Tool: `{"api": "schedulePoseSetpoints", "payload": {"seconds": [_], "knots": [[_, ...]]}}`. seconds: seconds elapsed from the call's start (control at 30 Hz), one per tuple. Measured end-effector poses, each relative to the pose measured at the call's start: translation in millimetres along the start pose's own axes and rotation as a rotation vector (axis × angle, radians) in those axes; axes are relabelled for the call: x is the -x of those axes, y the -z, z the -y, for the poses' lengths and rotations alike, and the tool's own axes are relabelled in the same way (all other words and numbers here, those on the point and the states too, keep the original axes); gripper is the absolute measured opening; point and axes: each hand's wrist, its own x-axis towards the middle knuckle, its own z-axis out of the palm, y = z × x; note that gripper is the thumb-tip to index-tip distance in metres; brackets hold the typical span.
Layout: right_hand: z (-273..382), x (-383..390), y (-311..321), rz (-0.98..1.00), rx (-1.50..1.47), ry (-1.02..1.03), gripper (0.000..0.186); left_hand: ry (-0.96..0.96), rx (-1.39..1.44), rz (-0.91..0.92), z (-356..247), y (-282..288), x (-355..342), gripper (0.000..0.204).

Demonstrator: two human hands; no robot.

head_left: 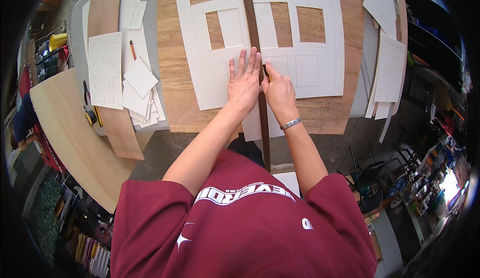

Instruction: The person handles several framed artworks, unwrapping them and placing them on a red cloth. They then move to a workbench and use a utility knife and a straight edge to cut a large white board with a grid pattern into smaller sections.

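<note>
A white card sheet (210,83) with ruled pencil lines and several cut-out rectangular openings lies on a wooden board (176,78). Across it runs a long, dark brown straight strip (265,138), reaching past the near edge toward my body. My left hand (244,88) presses flat on the card and the strip's left edge, fingers stretched out and apart. Just right of the strip, my right hand (281,95) is closed around a utility knife (266,73) with dark and yellow parts. Most of the knife is hidden in my fist, and its tip cannot be made out.
On the left are a marked paper sheet (105,70), a red pencil (133,50), small white card pieces (140,78) and a yellow-and-black tape measure (90,115). A curved plywood panel (75,133) juts out nearby. More papers (389,63) lie at the right.
</note>
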Motion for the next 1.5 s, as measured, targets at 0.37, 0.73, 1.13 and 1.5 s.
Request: {"api": "schedulePoseSetpoints", "payload": {"seconds": [0.37,0.73,1.13,1.5], "knots": [[-6.1,30.6,-3.5,0.003,-0.001,-0.008,0.045,0.022,-0.009,0.116,-2.8,12.1,-0.8,0.106],[-11.0,56.9,-6.2,0.022,0.039,-0.068,0.048,0.021,0.004,0.127,-2.5,12.7,-1.0,0.107],[-19.6,68.7,-13.8,-0.003,0.041,-0.047,0.048,0.017,-0.007,0.131,-2.2,12.1,-1.0,0.108],[-20.7,72.1,-12.7,0.029,0.041,-0.076,0.05,0.025,0.0,0.151,-2.7,13.9,-0.6,0.108]]}}
